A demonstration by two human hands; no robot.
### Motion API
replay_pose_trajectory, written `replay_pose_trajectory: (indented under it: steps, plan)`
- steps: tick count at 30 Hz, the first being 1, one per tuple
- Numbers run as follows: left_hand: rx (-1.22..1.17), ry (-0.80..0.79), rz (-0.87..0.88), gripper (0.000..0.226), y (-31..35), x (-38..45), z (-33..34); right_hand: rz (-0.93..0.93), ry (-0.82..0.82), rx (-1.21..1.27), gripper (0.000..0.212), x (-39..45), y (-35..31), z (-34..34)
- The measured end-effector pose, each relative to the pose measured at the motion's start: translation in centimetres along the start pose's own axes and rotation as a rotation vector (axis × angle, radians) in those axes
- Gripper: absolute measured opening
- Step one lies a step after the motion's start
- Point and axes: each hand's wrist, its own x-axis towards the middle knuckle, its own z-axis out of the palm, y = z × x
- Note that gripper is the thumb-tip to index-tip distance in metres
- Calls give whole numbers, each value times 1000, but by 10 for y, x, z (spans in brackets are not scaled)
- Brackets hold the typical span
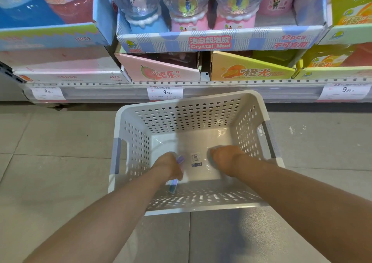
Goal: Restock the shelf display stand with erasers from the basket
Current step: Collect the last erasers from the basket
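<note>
White plastic basket (pixel 249 110) with holes all over the walls sat on the tile floor (pixel 50 142), right up against the bottom shelf (pixel 201 83). Both hands were down inside it. The left hand (pixel 169 165) was closed around what looked like a small pack of erasers (pixel 173 184), purple-ish and blurry; one end poked out past the fingers toward the basket's near wall and a bit showed on the far side of the hand too, so its long axis ran roughly near-to-far. The right hand (pixel 226 156) was curled over something teal-ish close to the right wall, but I honestly couldn't tell if it was gripping it or just resting on it, too smeared. Between the hands the basket floor was bare apart from a barcode sticker (pixel 195 159), so I'd guess these were about the last ones left.

The shelf was straight ahead of the basket and higher up, so the next move was basically lift up over the far rim and forward. The left hand already had its load, so it was the one ready to go. In the way: the tall far wall of the basket, then the price tag strip (pixel 165 92). The boxes above were all slime stuff, a pink box (pixel 161 72), an orange box (pixel 251 69) and the Crystal Mud box (pixel 211 41). I didn't see an eraser stand anywhere in view.
</note>
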Motion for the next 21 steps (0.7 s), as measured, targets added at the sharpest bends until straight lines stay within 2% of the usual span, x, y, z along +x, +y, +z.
replay_pose_trajectory:
  steps: [2,5,8,11,16,17,19,21]
  plan:
    - [-57,-26,22,17,-1,-2,-6,30,-24,121,44,0,0,-1]
    - [-85,12,76,4,-1,-8,-20,78,9,459,39,-2,-2,-9]
    - [-145,47,103,30,6,-20,-37,104,73,912,23,-10,-5,-26]
    - [-225,46,194,28,18,-51,-59,129,169,1268,7,-34,-6,-55]
    - [-526,96,371,25,39,-137,-111,87,392,1551,23,-115,-7,-119]
    - [-586,104,405,27,44,-159,-123,73,445,1575,24,-135,-9,-134]
    - [-703,122,457,14,55,-208,-151,66,533,1620,22,-175,-13,-163]
    - [-756,147,483,13,68,-266,-184,48,569,1632,19,-219,-16,-197]
